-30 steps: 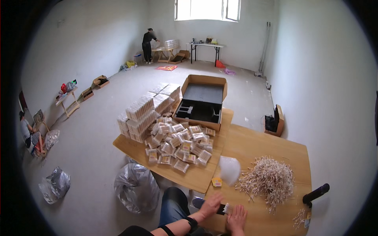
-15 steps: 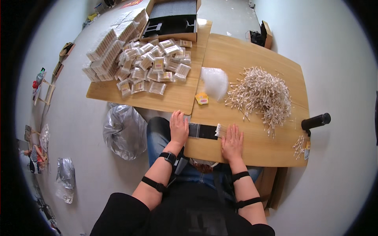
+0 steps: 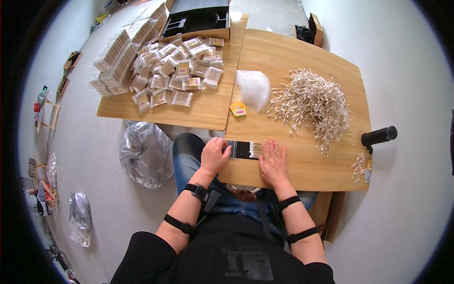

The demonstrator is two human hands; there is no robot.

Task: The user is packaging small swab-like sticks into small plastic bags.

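Observation:
A row of cotton swabs (image 3: 256, 150) lies on a black strip (image 3: 243, 150) near the table's front edge. My right hand (image 3: 274, 163) rests flat over the swabs' right ends, fingers stretched out. At the strip's other end is a small clear plastic bag (image 3: 232, 149). My left hand (image 3: 215, 154) is on that bag's left end, fingers bent and closed on it; its fingertips are partly hidden. Beyond the hands lie a stack of clear empty bags (image 3: 254, 90) and several yellow printed cards (image 3: 238, 109).
A big heap of loose swabs (image 3: 314, 106) lies at the right, with a black cylinder (image 3: 379, 136) by the table's edge. Filled swab packs (image 3: 182, 68) pile up at the far left, before an open box (image 3: 195, 34). A grey plastic sack (image 3: 145, 154) stands on the floor.
My right hand has slid the swabs left along the black strip. My left hand has gone from lying flat to bent fingers at the bag. The whole view has shifted slightly.

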